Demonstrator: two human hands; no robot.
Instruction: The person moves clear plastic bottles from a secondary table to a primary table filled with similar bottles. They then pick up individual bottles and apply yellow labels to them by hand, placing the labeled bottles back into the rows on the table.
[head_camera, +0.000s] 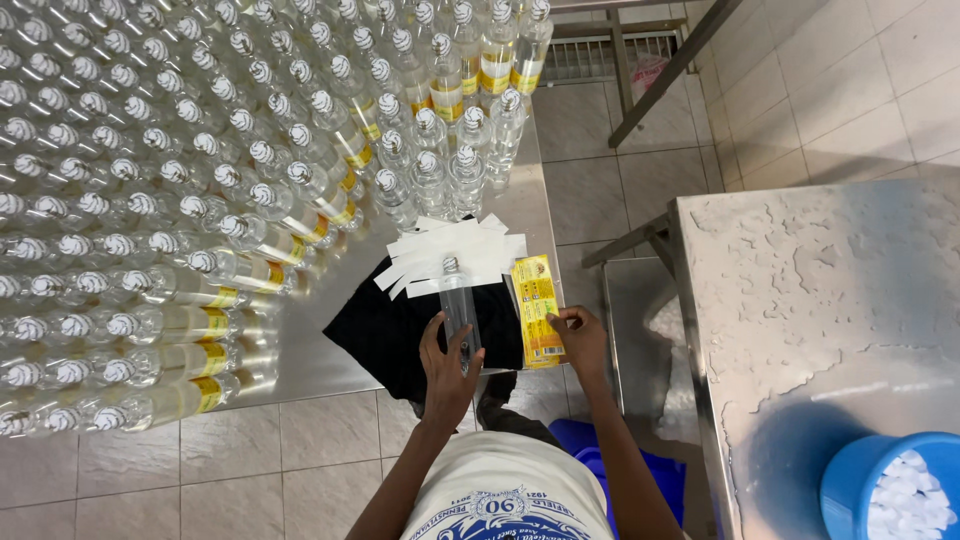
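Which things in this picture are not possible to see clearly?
- Head view: lower part of the clear bottle, covered by the left hand.
- Print on the yellow labels touched by the right hand: too small.
- Blue bucket: cut by the frame edge.
- Black cloth: partly under white paper strips.

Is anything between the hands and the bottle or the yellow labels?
No, nothing visible is in the way. The left hand already holds the clear bottle over the black cloth. The right hand touches the stack of yellow labels right beside it, with its fingers on the lower edge.
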